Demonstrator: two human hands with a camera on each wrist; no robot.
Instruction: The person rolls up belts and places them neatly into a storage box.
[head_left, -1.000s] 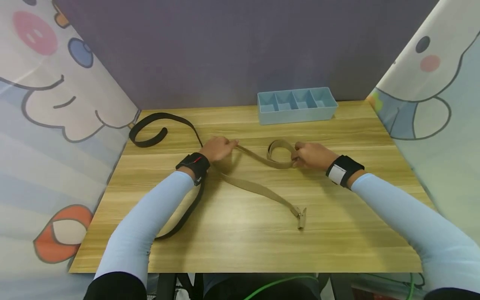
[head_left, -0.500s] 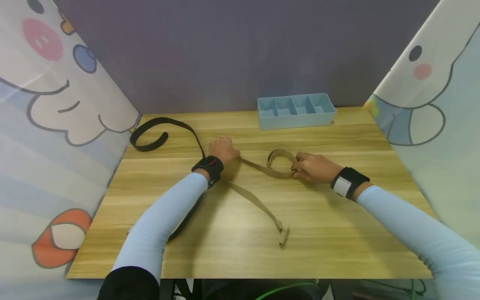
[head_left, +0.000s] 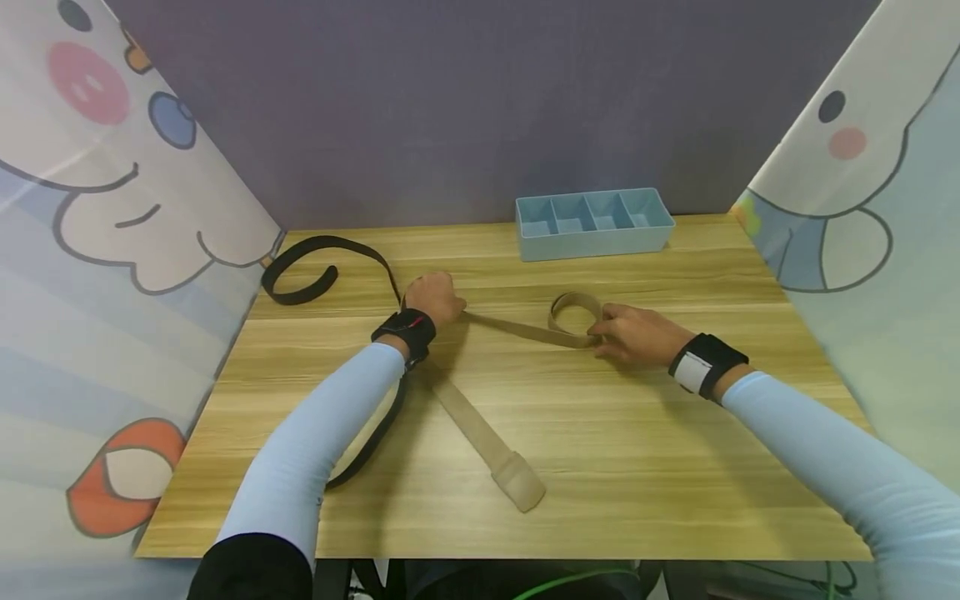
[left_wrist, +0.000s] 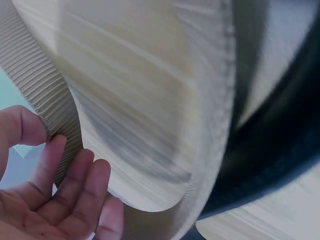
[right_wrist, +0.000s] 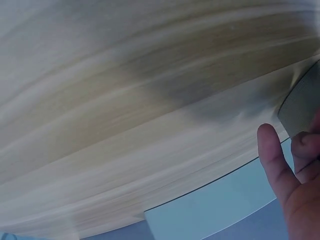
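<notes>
A tan webbing belt (head_left: 517,327) runs between my two hands in the head view. My left hand (head_left: 435,298) pinches it; the left wrist view shows the ribbed strap (left_wrist: 50,75) between thumb and fingertips. From there its tail runs toward the front of the table, ending in a flat, pale buckle (head_left: 519,482). At the other side, the belt curls into a small loop standing on edge. My right hand (head_left: 637,335) pinches this loop at its right side. In the right wrist view only a corner of the strap (right_wrist: 302,105) shows beside the fingers.
A black belt (head_left: 322,242) lies curled at the back left and passes beneath my left wrist toward the front. At the back right stands a light blue box (head_left: 596,243) with several compartments. A dark wall closes off the rear.
The buckle end has swung left and toward the front, and now shows its broad face. My left hand went right, then came back left, drawing the strap straighter. My right hand shifted slightly right.
</notes>
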